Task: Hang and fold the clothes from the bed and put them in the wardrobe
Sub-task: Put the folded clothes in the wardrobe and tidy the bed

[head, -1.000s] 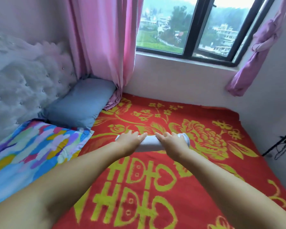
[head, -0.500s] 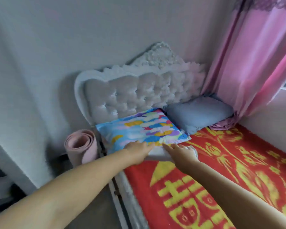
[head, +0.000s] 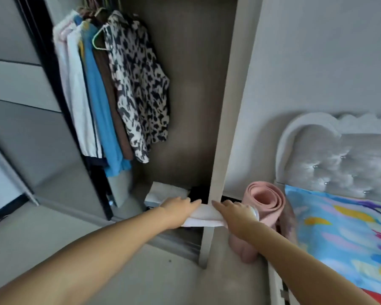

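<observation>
A folded white garment [head: 204,216] is held out in front of me between both hands. My left hand [head: 178,209] grips its left end and my right hand [head: 234,213] grips its right end. The garment hangs in front of the open wardrobe [head: 191,84], level with its right side panel [head: 227,106]. Several clothes hang on hangers inside at the upper left, among them a black-and-white patterned shirt [head: 139,84] and a blue top [head: 97,95]. On the wardrobe floor lie a folded white item [head: 165,191] and a dark item [head: 199,193].
A rolled pink mat [head: 264,201] stands between the wardrobe and the bed. A colourful pillow [head: 343,234] and the tufted grey headboard [head: 339,159] are at the right. The wardrobe's sliding door [head: 20,95] is at the left. Grey floor [head: 154,278] lies below.
My view has swung left from the bed to the wardrobe. Both hands have carried the folded white garment from over the red blanket to the wardrobe opening.
</observation>
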`<state>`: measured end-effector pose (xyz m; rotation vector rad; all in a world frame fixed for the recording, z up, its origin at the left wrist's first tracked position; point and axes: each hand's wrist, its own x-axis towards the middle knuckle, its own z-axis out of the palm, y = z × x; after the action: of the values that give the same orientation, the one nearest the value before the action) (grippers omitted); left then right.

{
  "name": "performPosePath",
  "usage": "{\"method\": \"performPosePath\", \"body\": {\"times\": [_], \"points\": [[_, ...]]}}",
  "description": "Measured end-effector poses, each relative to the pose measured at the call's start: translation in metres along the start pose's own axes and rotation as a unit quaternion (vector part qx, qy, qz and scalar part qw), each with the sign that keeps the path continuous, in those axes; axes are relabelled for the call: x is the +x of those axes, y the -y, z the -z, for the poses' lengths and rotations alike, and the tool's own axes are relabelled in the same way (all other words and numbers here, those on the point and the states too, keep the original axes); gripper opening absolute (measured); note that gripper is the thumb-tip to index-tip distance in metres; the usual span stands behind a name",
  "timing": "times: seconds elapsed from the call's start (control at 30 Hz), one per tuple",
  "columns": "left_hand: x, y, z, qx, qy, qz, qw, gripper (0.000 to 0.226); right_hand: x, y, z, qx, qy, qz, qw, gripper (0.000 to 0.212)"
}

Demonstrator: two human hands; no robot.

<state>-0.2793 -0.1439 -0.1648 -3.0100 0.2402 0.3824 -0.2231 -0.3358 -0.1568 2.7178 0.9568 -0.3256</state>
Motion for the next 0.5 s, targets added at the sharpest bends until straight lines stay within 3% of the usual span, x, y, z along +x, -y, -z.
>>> {"method": "performPosePath", "body": {"times": [0.2, 0.5], "points": [[-0.009, 0.089, -0.039, -0.040, 0.039, 0.045, 0.997, 0.075, 0.075, 0.071, 0.003, 0.019, 0.040, 0.058, 0.997, 0.079], [0.056, 0.175, -0.049, -0.073, 0.094, 0.088, 0.989, 0.066, 0.210, 0.082, 0.006, 0.065, 0.082, 0.105, 0.989, 0.074]]}}
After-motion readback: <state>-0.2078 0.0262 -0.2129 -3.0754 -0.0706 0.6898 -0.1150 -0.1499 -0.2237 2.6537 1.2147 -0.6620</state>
